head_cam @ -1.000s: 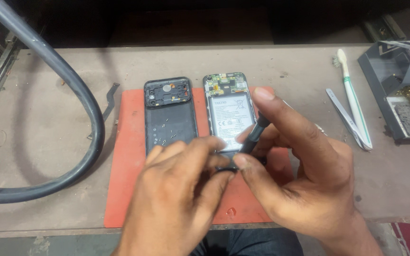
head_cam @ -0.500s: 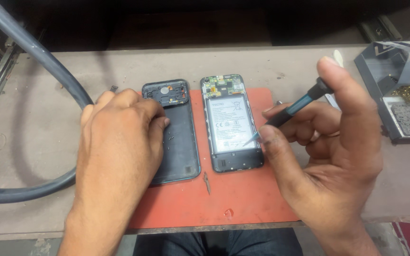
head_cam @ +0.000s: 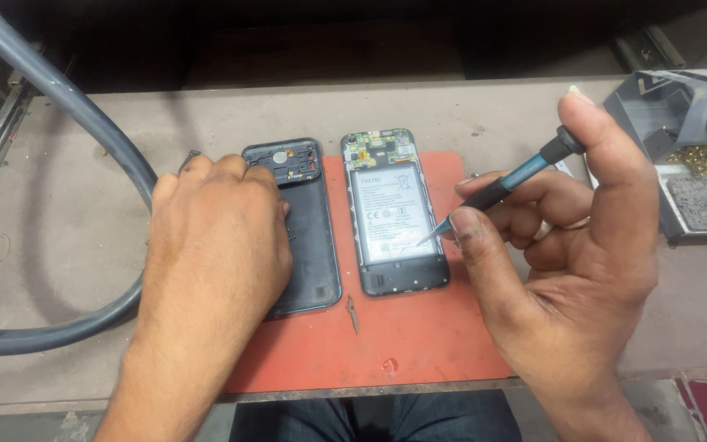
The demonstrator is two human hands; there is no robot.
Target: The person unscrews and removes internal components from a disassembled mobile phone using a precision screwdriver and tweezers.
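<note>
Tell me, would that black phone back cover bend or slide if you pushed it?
The back cover looks like thin plastic, so it probably flexes a little. It seems light, and may slide on the red mat unless the left hand presses it.

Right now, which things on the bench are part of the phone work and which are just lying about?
In use:
- opened phone, battery showing
- dark back cover, under the left hand
- screwdriver, held in the right hand
- red mat

Lying about:
- thick grey hose
- soldering stand with brass wool
- small metal pick
</note>
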